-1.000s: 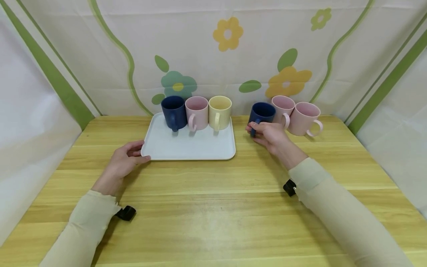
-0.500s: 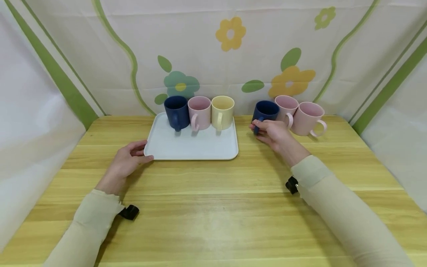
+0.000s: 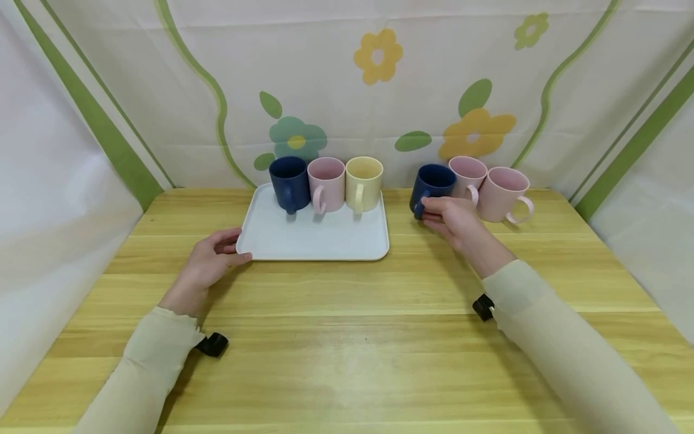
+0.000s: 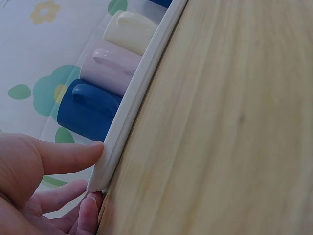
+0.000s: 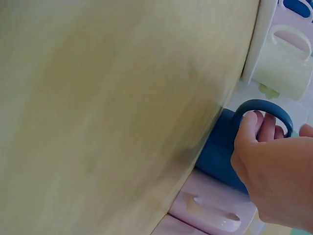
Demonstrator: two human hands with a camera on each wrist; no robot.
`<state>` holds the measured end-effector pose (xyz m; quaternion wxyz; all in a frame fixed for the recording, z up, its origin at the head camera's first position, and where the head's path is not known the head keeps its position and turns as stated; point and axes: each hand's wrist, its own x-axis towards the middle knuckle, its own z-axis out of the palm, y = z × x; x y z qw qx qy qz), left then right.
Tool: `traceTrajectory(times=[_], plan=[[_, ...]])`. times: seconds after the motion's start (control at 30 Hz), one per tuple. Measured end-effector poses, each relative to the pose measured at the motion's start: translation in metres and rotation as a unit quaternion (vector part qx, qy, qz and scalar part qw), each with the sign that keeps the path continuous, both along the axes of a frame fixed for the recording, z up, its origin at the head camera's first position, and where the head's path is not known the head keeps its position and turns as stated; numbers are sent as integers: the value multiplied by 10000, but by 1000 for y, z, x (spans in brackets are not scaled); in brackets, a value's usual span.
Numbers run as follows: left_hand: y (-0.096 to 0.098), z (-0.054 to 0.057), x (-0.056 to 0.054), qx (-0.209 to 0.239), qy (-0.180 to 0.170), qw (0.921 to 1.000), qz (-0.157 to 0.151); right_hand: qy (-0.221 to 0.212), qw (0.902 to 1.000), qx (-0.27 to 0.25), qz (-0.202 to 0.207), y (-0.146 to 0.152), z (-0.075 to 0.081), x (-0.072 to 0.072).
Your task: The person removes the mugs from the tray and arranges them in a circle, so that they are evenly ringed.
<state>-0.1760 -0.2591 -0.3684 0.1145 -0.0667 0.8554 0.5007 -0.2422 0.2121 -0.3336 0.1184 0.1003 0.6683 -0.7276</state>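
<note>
Beside a white tray (image 3: pixel 314 241), my left hand (image 3: pixel 208 262) holds the near left corner. The left wrist view shows the thumb (image 4: pixel 78 155) on the rim and the other fingers at the corner's underside. Along the tray's back stand a navy mug (image 3: pixel 290 184), a pink mug (image 3: pixel 327 184) and a yellow mug (image 3: pixel 364 184). To the right, a second navy mug (image 3: pixel 431 181) stands upright on the table. My right hand (image 3: pixel 458 223) is at its handle (image 5: pixel 259 104), fingertips right by the loop but no longer wrapped past it.
Two more pink mugs stand right of the second navy mug: one pink mug (image 3: pixel 468 172) close beside it, another pink mug (image 3: pixel 501 196) farther right with its handle outward. A flowered curtain (image 3: pixel 347 90) hangs behind the wooden table (image 3: pixel 347 337).
The right-hand navy mug has shifted slightly back beside the pink mugs. My right fingers have drawn rightward off its handle. My left hand stays at the tray corner.
</note>
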Motion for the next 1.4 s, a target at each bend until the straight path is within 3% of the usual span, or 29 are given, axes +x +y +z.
traceTrajectory(times=[0.27, 0.47, 0.67, 1.1, 1.4], plan=[[-3, 2, 4, 88, -90, 9999, 70, 141, 9994, 209, -233, -1, 5, 13], [-4, 3, 4, 64, -86, 9999, 63, 567, 9973, 272, -389, -6, 8, 22], [-4, 3, 3, 139, -48, 9999, 29, 968, 9943, 455, 5, -20, 10, 23], [-1, 1, 1, 55, -149, 9999, 64, 879, 9919, 513, 766, -53, 4, 7], [1, 0, -1, -24, 46, 10000, 20, 630, 9914, 446, 1056, -73, 0, -10]])
